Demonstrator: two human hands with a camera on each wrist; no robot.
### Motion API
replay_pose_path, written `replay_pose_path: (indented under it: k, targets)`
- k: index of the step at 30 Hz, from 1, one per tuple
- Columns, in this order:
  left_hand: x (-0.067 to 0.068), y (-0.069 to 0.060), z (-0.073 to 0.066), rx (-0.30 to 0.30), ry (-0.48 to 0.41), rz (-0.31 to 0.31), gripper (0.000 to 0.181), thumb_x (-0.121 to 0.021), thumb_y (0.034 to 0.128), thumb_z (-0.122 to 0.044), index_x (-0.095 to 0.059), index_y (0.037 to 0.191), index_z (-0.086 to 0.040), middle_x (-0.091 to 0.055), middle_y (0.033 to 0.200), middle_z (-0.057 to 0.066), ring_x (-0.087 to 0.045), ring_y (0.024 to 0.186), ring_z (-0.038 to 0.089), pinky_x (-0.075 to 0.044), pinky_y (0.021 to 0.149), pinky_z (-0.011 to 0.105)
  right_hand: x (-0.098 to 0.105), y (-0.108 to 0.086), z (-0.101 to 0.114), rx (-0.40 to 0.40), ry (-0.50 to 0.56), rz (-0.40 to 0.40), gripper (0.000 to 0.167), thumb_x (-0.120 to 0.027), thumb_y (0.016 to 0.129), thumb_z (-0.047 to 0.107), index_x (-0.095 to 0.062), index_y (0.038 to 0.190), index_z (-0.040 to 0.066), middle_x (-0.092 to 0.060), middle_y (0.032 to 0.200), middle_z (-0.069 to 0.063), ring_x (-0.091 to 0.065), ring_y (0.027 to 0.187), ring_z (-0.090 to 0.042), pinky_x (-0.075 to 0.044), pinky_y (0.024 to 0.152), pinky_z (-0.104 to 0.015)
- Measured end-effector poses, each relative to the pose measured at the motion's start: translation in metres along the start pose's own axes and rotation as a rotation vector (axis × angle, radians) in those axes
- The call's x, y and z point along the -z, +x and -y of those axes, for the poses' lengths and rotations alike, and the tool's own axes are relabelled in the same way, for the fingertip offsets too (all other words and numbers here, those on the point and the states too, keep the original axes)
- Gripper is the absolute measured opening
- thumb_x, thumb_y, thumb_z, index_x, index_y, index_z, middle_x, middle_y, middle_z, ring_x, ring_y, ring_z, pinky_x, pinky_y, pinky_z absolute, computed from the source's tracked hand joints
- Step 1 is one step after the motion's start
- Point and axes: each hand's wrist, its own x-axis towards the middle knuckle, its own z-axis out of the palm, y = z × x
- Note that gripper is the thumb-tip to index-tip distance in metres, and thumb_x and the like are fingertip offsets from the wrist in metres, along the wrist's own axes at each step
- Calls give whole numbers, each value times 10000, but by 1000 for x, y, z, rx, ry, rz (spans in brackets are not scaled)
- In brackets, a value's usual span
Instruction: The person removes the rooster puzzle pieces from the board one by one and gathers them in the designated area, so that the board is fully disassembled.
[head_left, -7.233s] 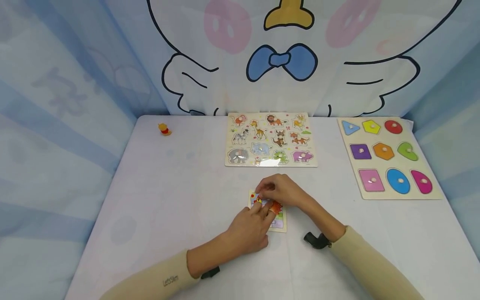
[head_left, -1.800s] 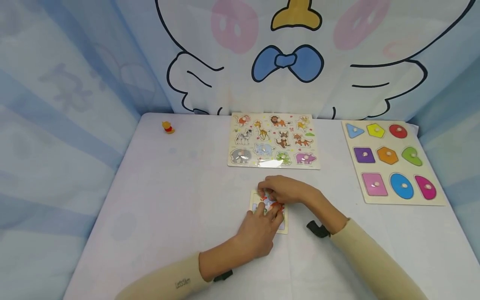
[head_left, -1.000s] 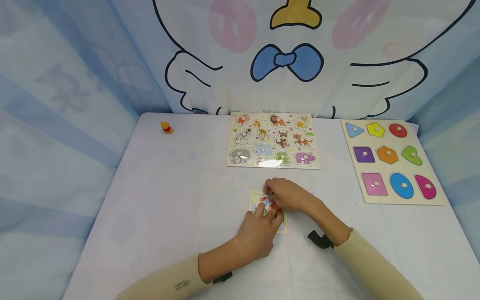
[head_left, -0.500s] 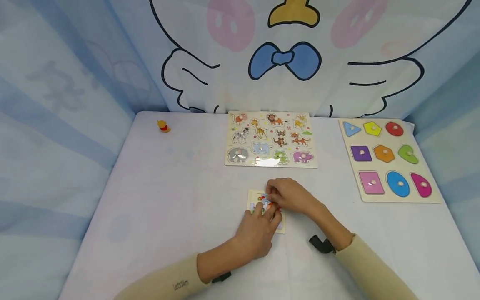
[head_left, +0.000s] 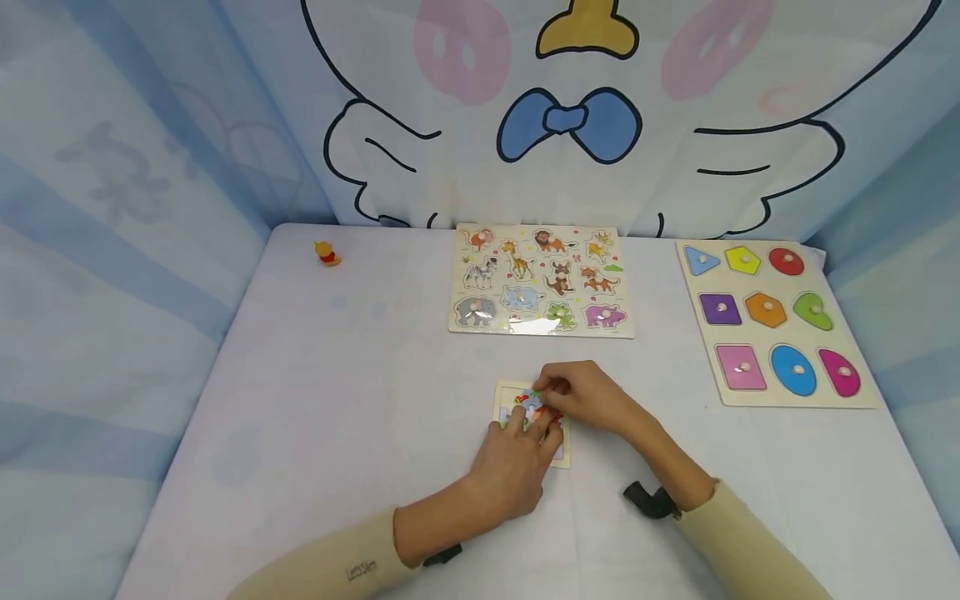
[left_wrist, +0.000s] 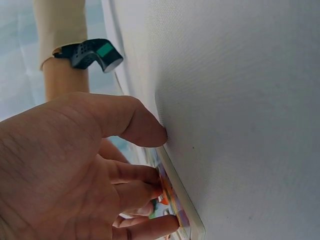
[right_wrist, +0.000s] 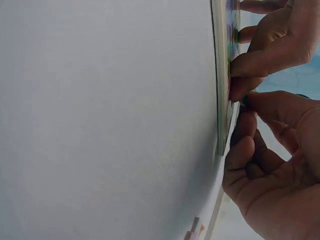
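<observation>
A small jigsaw puzzle in a pale wooden tray (head_left: 504, 402) lies at the middle of the table, partly hidden by both hands. Coloured pieces show between the fingers, and the tray's upper left part looks bare cream. My left hand (head_left: 510, 471) presses its outstretched fingertips on the pieces, its thumb held apart in the left wrist view. At the tray's upper right my right hand (head_left: 585, 396) pinches a puzzle piece between thumb and index finger. Only a small green bit of that piece (right_wrist: 244, 101) shows in the right wrist view.
An animal peg puzzle (head_left: 542, 282) lies behind the hands. A shape peg puzzle (head_left: 776, 325) is at the right edge. A small yellow and red bear figure (head_left: 327, 254) stands at the back left. A printed curtain (head_left: 570, 192) hangs behind the white table (head_left: 337, 400).
My right hand has moved from the tray's upper left to its upper right. The picture once at the upper left is gone, showing bare tray. My left hand has shifted slightly right.
</observation>
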Motion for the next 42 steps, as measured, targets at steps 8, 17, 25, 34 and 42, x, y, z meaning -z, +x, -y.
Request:
replay_pose_path:
  k: [8, 17, 25, 34, 42]
  targets:
    - [-1, 1, 0, 8, -10, -17, 675, -633, 866, -489, -425, 1443, -210, -366, 1552, -37, -432, 1180, 264, -480, 687, 374, 0, -4, -5, -62, 117, -64, 84, -706, 856, 64, -713, 915, 122, -649, 791, 52, -605, 727, -139, -512, 679, -290]
    - [-2, 1, 0, 3, 13, -38, 660, -633, 864, -489, -436, 1424, -201, -388, 1536, -19, -463, 1107, 249, -468, 653, 356, 34, -22, -23, -122, 233, -135, 62, -705, 898, 124, -760, 925, 136, -699, 871, -8, -615, 757, -239, -502, 640, -292]
    - [-2, 0, 0, 0, 21, -57, 635, -624, 871, -463, -438, 1416, -194, -384, 1532, -26, -456, 1119, 246, -457, 653, 351, 79, -64, -61, -286, 207, -105, 140, -712, 923, 244, -747, 982, 122, -691, 939, -52, -596, 862, -275, -510, 755, -313]
    - [-3, -1, 0, -5, 17, -58, 637, -630, 868, -472, -442, 1408, -189, -381, 1536, -20, -453, 1116, 240, -462, 657, 352, 93, -90, -84, -375, 141, -63, 203, -714, 922, 274, -746, 1012, 94, -683, 912, -56, -574, 869, -257, -500, 747, -268]
    - [-5, -1, 0, -7, -10, -54, 643, -643, 864, -473, -440, 1402, -185, -367, 1547, -9, -444, 1128, 240, -452, 655, 347, 86, -87, -85, -333, 11, -120, 146, -718, 917, 195, -748, 985, 70, -672, 850, -19, -578, 810, -229, -502, 701, -236]
